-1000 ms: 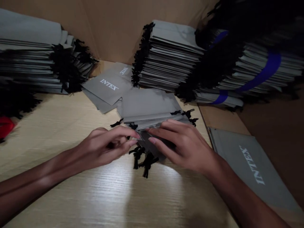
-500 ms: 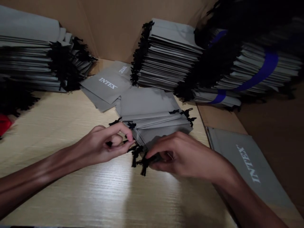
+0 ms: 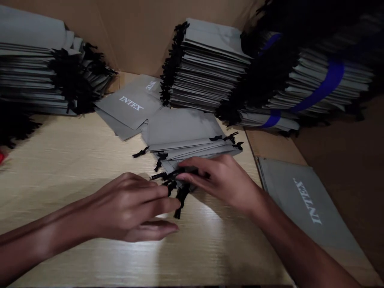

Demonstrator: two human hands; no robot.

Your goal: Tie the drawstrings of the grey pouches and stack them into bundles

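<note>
- Working low over a pale wooden tabletop [image 3: 69,160], a person has both hands at the near end of a loose pile of gray pouches [image 3: 184,126], which lies near the middle of the view.
- The right hand [image 3: 223,176] reaches in from the right, thumb and index tips close together around the black cords [image 3: 181,196] at the pile's near edge; whether they grip cord or cloth, one cannot tell.
- The left hand [image 3: 135,208] has its fingers extended and loosely bent, the thumb apart from them. Its fingertips are at the hanging cord ends.
- Behind the loose pile, pouches printed INTEX [image 3: 127,106] lie flat and overlapping.
- A tall stack [image 3: 210,76] stands behind the loose pile against a brown wall [image 3: 135,40].
- Another stack [image 3: 27,76] with black cords fills the far left.
- To the right stands a bundle [image 3: 318,86] bound with a purple band [image 3: 333,78].
- A flat printed pouch [image 3: 309,196] lies near the right forearm.
</note>
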